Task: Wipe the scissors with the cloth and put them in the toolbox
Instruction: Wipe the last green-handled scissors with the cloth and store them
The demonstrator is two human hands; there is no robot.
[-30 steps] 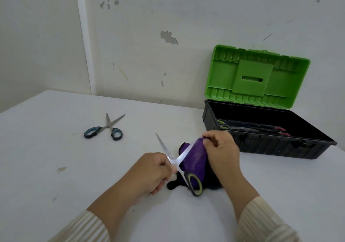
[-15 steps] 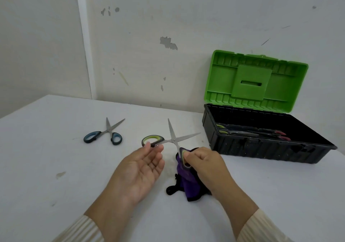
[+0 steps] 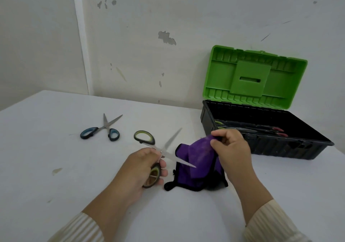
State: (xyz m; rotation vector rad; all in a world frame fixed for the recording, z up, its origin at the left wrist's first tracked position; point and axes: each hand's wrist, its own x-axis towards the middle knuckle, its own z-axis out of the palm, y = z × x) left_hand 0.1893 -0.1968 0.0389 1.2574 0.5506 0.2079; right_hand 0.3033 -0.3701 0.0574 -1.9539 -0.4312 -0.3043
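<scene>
Left hand [image 3: 141, 169] closed around one handle of green-handled scissors [image 3: 164, 153], blades spread to expose edges. Right hand [image 3: 230, 148] pinching purple cloth [image 3: 197, 162] raised off table [image 3: 56, 185], one blade tip touching it. Open toolbox [image 3: 265, 148] close by, ready for stowing.

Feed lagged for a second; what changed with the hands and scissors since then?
The green scissors passed from the right hand to the left hand, which grips one handle, blades open. The right hand took up the cloth. Blue scissors and toolbox are unmoved.

Cream ribbed sleeves [image 3: 270, 225] cover both bare-handed forearms
</scene>
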